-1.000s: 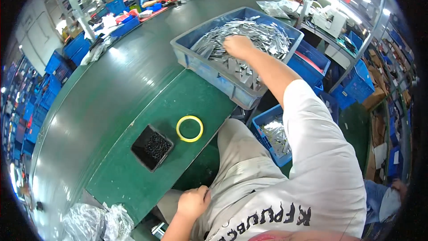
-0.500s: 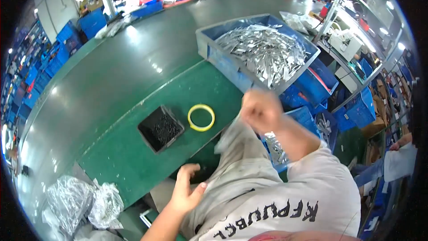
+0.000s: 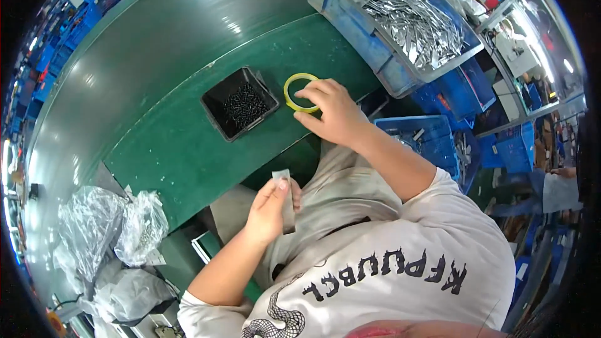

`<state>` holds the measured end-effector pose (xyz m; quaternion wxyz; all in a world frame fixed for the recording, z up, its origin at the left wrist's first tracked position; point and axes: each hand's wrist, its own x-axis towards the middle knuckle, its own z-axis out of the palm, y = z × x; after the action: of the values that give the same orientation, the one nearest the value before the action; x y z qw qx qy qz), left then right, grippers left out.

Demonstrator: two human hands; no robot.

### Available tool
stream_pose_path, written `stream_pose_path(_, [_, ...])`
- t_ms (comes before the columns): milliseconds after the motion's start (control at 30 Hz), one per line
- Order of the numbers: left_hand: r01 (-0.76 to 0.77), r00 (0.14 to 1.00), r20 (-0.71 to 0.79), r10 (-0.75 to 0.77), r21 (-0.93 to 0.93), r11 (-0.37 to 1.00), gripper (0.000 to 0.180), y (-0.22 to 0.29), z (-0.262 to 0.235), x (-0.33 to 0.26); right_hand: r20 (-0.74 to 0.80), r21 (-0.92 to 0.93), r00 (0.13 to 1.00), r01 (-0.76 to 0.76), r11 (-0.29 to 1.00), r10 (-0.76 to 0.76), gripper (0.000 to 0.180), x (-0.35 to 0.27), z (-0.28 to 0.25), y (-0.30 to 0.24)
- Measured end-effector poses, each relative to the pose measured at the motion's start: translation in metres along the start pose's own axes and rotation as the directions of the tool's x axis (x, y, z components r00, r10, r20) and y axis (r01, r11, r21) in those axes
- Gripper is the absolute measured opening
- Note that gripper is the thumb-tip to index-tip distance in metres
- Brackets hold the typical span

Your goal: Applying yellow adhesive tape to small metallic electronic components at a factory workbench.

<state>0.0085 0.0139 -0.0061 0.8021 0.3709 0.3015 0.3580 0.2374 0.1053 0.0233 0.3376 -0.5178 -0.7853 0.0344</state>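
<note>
My right hand (image 3: pixel 330 112) rests on the green mat (image 3: pixel 181 150), its fingers touching the yellow tape ring (image 3: pixel 294 85). Over my lap, my left hand (image 3: pixel 270 208) pinches a small flat grey metal strip (image 3: pixel 285 200) between thumb and fingers. A square black tray (image 3: pixel 216 97) with small dark screws sits just left of the ring. The blue bin (image 3: pixel 369 44) heaped with shiny metal strips stands beyond my right hand, at the far right of the bench.
Crumpled clear plastic bags (image 3: pixel 109 228) lie at the bench's near left corner. More blue crates (image 3: pixel 438 144) with parts sit low on my right. The dark green conveyor belt (image 3: pixel 144 37) runs behind the mat. Another person's arm (image 3: pixel 560 184) shows at the far right.
My right hand left the blue bin, came back toward me and landed on the yellow tape ring. My left hand rose from my lap and now holds a metal strip.
</note>
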Motion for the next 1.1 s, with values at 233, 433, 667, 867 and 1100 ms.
stream_pose_path(233, [0.124,0.947,-0.288,-0.144,-0.086,0.989,0.025,0.009,-0.003,0.002,0.144,-0.042,0.988,-0.048,0.998,0.054,0.011,-0.03,0.02,0.016])
stream_pose_path(433, [0.143,0.934,-0.316,-0.165,-0.092,0.985,0.015,0.02,0.001,0.005,0.059,0.417,0.973,0.179,0.891,-0.224,0.011,-0.057,0.006,-0.02])
stream_pose_path(667, [0.128,0.974,-0.186,-0.129,-0.013,0.992,0.015,0.011,0.003,0.003,0.5,0.634,0.858,-0.454,0.626,0.116,0.02,-0.068,-0.016,-0.042])
stream_pose_path(867, [0.141,0.965,-0.233,-0.124,0.056,0.988,0.017,0.013,0.006,0.001,0.514,0.634,0.855,-0.432,0.642,0.068,0.022,-0.067,-0.018,-0.046])
stream_pose_path(1100, [0.126,0.963,-0.257,-0.082,0.158,0.979,0.012,0.014,0.008,0.001,0.503,0.606,0.863,-0.397,0.689,0.055,0.021,-0.065,-0.016,-0.045])
